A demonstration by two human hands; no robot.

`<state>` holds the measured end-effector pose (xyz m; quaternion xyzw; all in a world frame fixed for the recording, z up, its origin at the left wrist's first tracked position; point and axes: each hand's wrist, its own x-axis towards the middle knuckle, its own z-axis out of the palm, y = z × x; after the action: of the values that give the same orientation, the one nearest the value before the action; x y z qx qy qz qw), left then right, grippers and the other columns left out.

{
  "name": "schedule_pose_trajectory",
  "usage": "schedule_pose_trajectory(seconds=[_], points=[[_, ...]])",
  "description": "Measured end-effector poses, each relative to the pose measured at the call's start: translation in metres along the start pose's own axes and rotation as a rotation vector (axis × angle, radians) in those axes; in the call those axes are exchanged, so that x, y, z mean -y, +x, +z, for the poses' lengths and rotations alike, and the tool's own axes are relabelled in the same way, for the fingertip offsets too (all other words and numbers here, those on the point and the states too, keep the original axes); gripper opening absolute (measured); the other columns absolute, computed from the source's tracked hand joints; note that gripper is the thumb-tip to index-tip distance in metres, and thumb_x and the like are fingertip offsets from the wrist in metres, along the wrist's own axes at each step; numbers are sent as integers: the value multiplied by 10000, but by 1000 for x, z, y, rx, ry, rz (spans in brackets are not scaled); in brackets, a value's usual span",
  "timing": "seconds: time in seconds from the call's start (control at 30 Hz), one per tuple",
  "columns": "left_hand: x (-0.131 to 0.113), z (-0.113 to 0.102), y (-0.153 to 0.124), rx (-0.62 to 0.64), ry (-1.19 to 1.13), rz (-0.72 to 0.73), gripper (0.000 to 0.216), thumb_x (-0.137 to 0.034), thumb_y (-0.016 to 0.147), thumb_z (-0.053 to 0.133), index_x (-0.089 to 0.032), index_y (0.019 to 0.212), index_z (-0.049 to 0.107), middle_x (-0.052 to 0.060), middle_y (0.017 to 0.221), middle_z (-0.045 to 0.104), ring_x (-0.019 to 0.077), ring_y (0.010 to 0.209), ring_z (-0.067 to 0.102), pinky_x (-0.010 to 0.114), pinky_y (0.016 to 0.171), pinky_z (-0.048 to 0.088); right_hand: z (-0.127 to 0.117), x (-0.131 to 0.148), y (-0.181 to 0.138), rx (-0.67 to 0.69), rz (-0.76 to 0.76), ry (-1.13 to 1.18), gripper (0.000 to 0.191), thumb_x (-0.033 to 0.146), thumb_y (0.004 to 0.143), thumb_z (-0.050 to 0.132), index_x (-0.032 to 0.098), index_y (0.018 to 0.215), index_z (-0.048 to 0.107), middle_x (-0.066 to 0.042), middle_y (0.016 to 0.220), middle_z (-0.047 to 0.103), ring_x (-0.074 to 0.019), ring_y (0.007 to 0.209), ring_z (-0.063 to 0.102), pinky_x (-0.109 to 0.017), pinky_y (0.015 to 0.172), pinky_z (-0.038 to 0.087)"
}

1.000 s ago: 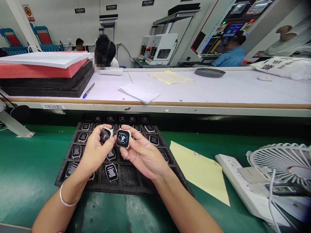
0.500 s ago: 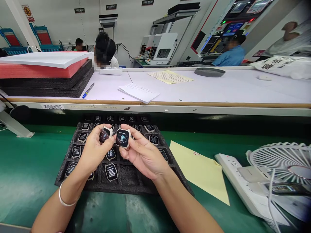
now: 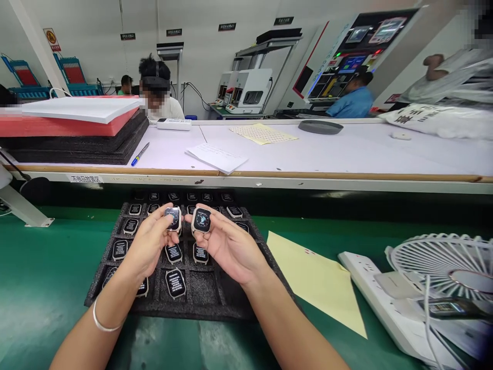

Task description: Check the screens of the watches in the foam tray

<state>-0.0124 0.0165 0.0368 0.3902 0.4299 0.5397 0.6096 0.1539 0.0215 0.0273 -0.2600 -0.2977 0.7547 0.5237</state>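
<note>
My left hand [image 3: 152, 239] is closed round a smartwatch case [image 3: 175, 220], its thumb lying on the lit screen. A second smartwatch [image 3: 202, 220], also without a strap and showing a dial, is gripped by my right hand [image 3: 231, 244] at its edges. Both watches are held side by side, a small gap apart, above a black foam tray [image 3: 192, 308]. Rows of similar watches, such as one smartwatch [image 3: 175, 283] near the front, lie face up in the tray's compartments with white text on their screens. My hands and forearms hide part of the tray.
A yellow sheet [image 3: 316, 277] lies right of the tray, beside a white power strip [image 3: 379, 293] and a white fan [image 3: 442, 262]. Behind, a raised shelf [image 3: 277, 159] bears papers [image 3: 217, 156], a pen [image 3: 140, 154] and stacked foam [image 3: 131, 139]. Several people sit or stand beyond.
The left watch has turned to face me more, with my thumb now on its screen. The right watch has shifted slightly right. The whole view has moved a little.
</note>
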Motion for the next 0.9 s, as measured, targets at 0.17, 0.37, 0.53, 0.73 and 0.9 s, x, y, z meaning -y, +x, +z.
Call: schedule_pose_trajectory(seconds=[0.17,0.37,0.53,0.73,0.9], points=[[-1,-1,-3,31,-15,27,622,-427,816,643,-144,1350,495,-2,680,618,102,537,577,217,508,415,0,1,-2,16,-29,-47,313,336,802,714,207,1079,644,-53,926,696,-126,616,561,-269,577,414],[1,0,-5,65,49,96,545,-386,784,672,-182,1275,554,50,948,679,132,626,678,276,616,543,2,-1,-6,13,-118,-180,390,309,795,715,220,1164,624,-34,902,671,-145,674,587,-291,640,437],[-1,4,-6,77,94,121,455,-264,729,670,-178,1163,563,34,973,673,125,597,681,278,604,566,1,-3,-6,29,-155,-234,348,225,770,692,214,1114,635,-6,833,632,-135,651,572,-287,635,433],[-1,4,-6,81,124,119,395,-239,721,642,-168,1100,552,22,926,669,127,572,679,271,579,565,1,-4,-6,31,-160,-290,341,215,776,686,219,1112,625,2,847,614,-117,637,568,-270,616,419],[0,3,-6,93,125,127,373,-231,726,636,-169,1085,554,19,911,666,131,568,680,271,571,566,2,-4,-7,21,-165,-311,324,246,790,686,214,1105,619,1,855,613,-111,624,566,-274,614,419]])
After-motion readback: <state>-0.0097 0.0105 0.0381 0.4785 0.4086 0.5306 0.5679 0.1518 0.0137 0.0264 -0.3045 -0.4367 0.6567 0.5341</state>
